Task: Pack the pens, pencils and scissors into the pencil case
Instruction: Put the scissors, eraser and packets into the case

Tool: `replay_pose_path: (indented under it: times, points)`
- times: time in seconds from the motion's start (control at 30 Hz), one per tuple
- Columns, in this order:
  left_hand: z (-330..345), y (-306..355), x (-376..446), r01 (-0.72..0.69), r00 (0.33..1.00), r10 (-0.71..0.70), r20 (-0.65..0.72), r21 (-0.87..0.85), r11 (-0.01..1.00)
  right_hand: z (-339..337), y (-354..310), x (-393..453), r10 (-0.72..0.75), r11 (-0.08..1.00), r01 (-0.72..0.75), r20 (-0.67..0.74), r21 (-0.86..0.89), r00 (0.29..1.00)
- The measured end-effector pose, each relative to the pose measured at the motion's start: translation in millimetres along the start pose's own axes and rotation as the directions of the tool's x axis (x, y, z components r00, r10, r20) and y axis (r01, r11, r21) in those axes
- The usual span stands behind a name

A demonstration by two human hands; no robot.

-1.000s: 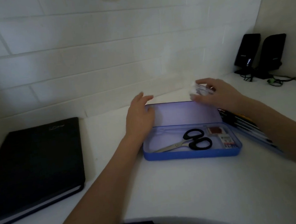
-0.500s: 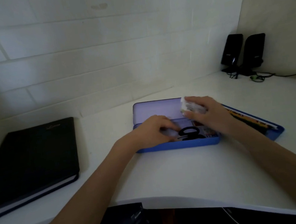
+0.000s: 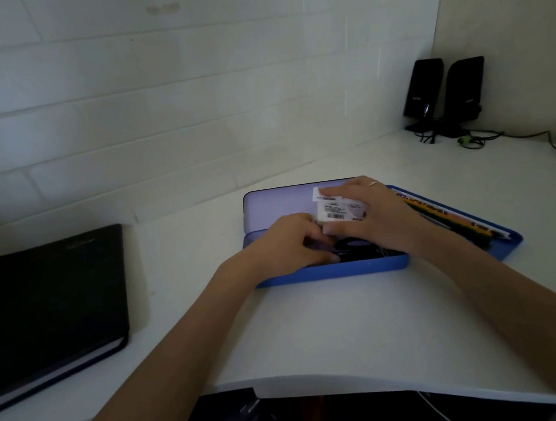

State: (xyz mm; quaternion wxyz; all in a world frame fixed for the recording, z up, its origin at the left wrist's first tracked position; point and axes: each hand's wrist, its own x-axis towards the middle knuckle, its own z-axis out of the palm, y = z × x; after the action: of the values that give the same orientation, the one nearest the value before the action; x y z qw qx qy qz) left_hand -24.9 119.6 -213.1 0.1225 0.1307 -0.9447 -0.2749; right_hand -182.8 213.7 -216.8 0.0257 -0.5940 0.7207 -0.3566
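Hands meet over an open blue plastic pencil case point(image 3: 331, 270) lying on a white desk point(image 3: 316, 326), its pale lid point(image 3: 276, 207) tipped up on the far side. The person's right hand point(image 3: 373, 217) pinches a small white packet with a barcode label point(image 3: 336, 209) between thumb and fingers, holding it above the case's tray. The left hand point(image 3: 287, 243) reaches into the tray with fingers curled; whether they hold anything cannot be told, though they sit at the dark handles of a pair of black-handled scissors point(image 3: 356, 250) lying inside. Just right of the case, a second blue tray point(image 3: 509, 241) carries a row of pencils and pens point(image 3: 442, 217), partly hidden by the right wrist. A closed black notebook point(image 3: 47, 310) rests well apart at the left. Two black desktop speakers point(image 3: 442, 93) stand in the far right corner against the wall.
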Motion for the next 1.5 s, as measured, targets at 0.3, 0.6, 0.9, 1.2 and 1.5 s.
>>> replay_pose_path:
  times: [0.3, 0.6, 0.9, 1.2, 1.5]
  points:
    - [-36, -58, -16, 0.102, 0.776, -0.248, -0.580, -0.272, 0.957, 8, -39, -8, -0.051, 0.989, 0.037, 0.095, 0.143, 0.994]
    - [-17, -64, -9, 0.164, 0.741, -0.460, -0.489, -0.533, 0.830, 42, -62, -12, -0.087, 0.995, 0.062, 0.378, 0.078, 0.922]
    - [-17, -71, -7, 0.202, 0.750, -0.438, -0.496, -0.459, 0.865, 9, -46, -16, -0.011, 0.996, 0.032, 0.229, -0.084, 0.973]
    - [-17, -68, -9, 0.147, 0.787, -0.420, -0.452, -0.524, 0.839, 22, -38, -10, -0.117, 0.993, 0.121, 0.246, -0.004, 0.962]
    - [-34, -80, -20, 0.187, 0.934, -0.337, -0.119, -0.640, 0.745, -58, 45, -3, 0.512, 0.786, -0.488, -0.041, -0.379, 0.858]
